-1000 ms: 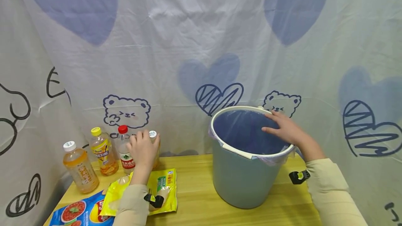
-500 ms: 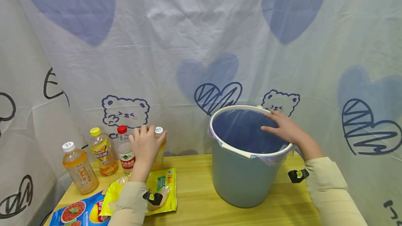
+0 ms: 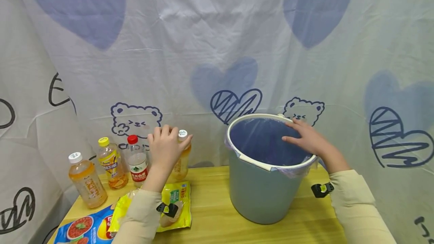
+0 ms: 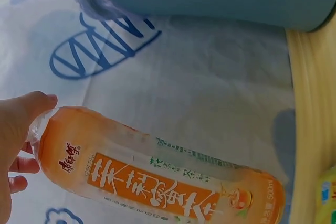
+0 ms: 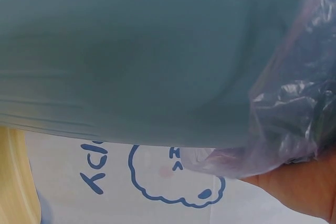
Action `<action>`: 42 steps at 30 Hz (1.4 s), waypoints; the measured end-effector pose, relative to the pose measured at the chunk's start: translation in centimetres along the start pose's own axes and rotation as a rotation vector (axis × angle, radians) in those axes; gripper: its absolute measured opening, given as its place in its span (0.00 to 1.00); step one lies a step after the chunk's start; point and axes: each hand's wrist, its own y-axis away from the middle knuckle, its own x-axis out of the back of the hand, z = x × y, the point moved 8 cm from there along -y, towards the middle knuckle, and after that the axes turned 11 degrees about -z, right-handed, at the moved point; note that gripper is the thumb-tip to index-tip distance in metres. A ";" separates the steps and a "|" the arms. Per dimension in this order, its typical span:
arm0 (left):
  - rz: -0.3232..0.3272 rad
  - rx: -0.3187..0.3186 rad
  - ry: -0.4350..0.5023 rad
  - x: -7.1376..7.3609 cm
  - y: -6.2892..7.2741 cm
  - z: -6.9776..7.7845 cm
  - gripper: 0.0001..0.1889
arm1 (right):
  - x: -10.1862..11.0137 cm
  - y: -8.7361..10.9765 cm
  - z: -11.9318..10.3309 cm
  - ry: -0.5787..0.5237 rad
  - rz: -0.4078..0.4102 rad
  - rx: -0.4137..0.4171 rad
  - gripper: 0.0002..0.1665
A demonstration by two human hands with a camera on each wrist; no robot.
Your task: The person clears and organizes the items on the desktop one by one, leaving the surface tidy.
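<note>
My left hand point(image 3: 165, 149) grips a plastic drink bottle point(image 3: 183, 161) by its neck, below the white cap. In the left wrist view, the bottle point(image 4: 157, 179) shows an orange label with white characters, and the fingers curl round its top end. A grey-blue bin point(image 3: 262, 195) with a white rim and a thin clear liner point(image 5: 286, 114) stands right of the bottle. My right hand point(image 3: 307, 139) rests at the bin's right rim, fingers spread over the opening. Its fingers are mostly hidden behind bin and liner in the right wrist view.
Left of my left hand stand a red-capped bottle point(image 3: 138, 168), a yellow-capped bottle point(image 3: 113, 166) and a white-capped bottle point(image 3: 87, 183). Yellow point(image 3: 184, 214) and blue point(image 3: 81, 231) snack bags lie in front on the wooden table point(image 3: 213, 206). A printed curtain point(image 3: 183, 59) hangs behind.
My left hand has moved right and upward with the white-capped bottle, away from the red-capped bottle and toward the bin. The right hand has stayed at the rim.
</note>
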 end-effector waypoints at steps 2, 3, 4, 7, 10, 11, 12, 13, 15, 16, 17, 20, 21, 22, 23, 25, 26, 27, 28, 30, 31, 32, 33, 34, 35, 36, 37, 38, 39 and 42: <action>0.028 -0.021 -0.005 0.5 -0.3 0.6 0.27 | 0.0 0.0 0.1 -0.002 0.000 -0.002 0.44; 0.043 -0.032 -0.005 0.8 -0.5 1.0 0.27 | -0.1 0.0 0.1 -0.002 0.000 -0.003 0.44; 0.056 -0.043 -0.007 1.0 -0.6 1.3 0.27 | -0.1 0.0 0.1 -0.003 -0.001 -0.004 0.44; 0.083 -0.071 -0.011 1.7 -1.0 2.2 0.28 | -0.1 0.1 0.2 -0.003 -0.004 -0.009 0.44; 0.095 -0.093 -0.001 2.3 -1.3 3.0 0.28 | -0.1 0.1 0.3 -0.002 -0.005 -0.010 0.44; 0.101 -0.101 -0.001 2.5 -1.4 3.3 0.28 | -0.1 0.1 0.3 -0.002 -0.005 -0.010 0.44; 0.116 -0.111 0.002 2.8 -1.5 3.6 0.28 | -0.1 0.1 0.3 -0.001 -0.005 -0.010 0.44; 0.138 -0.121 0.001 3.0 -1.7 3.9 0.27 | -0.1 0.1 0.3 -0.001 -0.004 -0.008 0.44; 0.186 -0.140 -0.006 3.6 -2.0 4.4 0.27 | -0.1 0.1 0.3 -0.002 -0.002 -0.007 0.44; 0.211 -0.148 -0.007 3.9 -2.1 4.7 0.27 | -0.1 0.1 0.3 -0.002 0.000 -0.006 0.44; 0.233 -0.156 -0.010 4.2 -2.3 5.0 0.27 | -0.1 0.1 0.4 0.000 0.001 -0.005 0.44; 0.276 -0.170 -0.005 5.0 -2.8 5.7 0.26 | 0.0 0.1 0.4 0.003 0.004 0.000 0.45; 0.284 -0.173 -0.001 5.3 -3.0 5.8 0.26 | 0.0 0.2 0.3 0.004 0.005 0.002 0.45; 0.292 -0.174 0.005 5.6 -3.2 6.0 0.26 | 0.0 0.2 0.3 0.004 0.004 0.004 0.45; 0.301 -0.175 0.010 5.9 -3.3 6.2 0.26 | 0.1 0.2 0.3 0.004 0.004 0.006 0.44; 0.325 -0.176 0.019 6.5 -3.6 6.4 0.26 | 0.1 0.2 0.2 0.001 0.004 0.010 0.44; 0.341 -0.174 0.024 6.8 -3.8 6.5 0.26 | 0.1 0.3 0.1 -0.001 0.003 0.011 0.44; 0.357 -0.173 0.031 7.1 -3.9 6.6 0.26 | 0.2 0.3 0.1 0.000 0.003 0.012 0.44; 0.374 -0.171 0.037 7.4 -4.0 6.7 0.26 | 0.2 0.3 0.0 -0.002 0.002 0.012 0.44; 0.408 -0.163 0.051 8.0 -4.2 6.7 0.26 | 0.2 0.3 0.0 -0.003 0.002 0.012 0.44; 0.425 -0.156 0.059 8.3 -4.3 6.7 0.25 | 0.2 0.3 -0.1 -0.004 0.001 0.012 0.44; 0.440 -0.150 0.072 8.5 -4.4 6.7 0.25 | 0.2 0.3 -0.1 -0.005 0.001 0.013 0.43; 0.454 -0.146 0.086 8.8 -4.5 6.6 0.25 | 0.2 0.3 -0.1 -0.005 0.000 0.013 0.43; 0.468 -0.140 0.103 9.1 -4.5 6.6 0.25 | 0.2 0.3 -0.1 -0.005 -0.002 0.013 0.43; 0.482 -0.135 0.122 9.3 -4.6 6.5 0.25 | 0.2 0.3 -0.1 -0.004 -0.003 0.012 0.43; 0.496 -0.130 0.140 9.5 -4.6 6.5 0.25 | 0.2 0.3 -0.1 -0.002 -0.004 0.011 0.43; 0.513 -0.127 0.160 9.8 -4.6 6.4 0.25 | 0.2 0.3 -0.1 0.000 -0.004 0.011 0.43; 0.532 -0.124 0.180 10.0 -4.7 6.4 0.25 | 0.2 0.3 -0.1 0.003 -0.005 0.010 0.43; 0.551 -0.121 0.201 10.2 -4.7 6.3 0.26 | 0.3 0.3 -0.1 0.005 -0.006 0.008 0.43; 0.618 -0.113 0.262 10.8 -4.6 6.2 0.26 | 0.3 0.3 -0.1 0.007 -0.005 0.005 0.43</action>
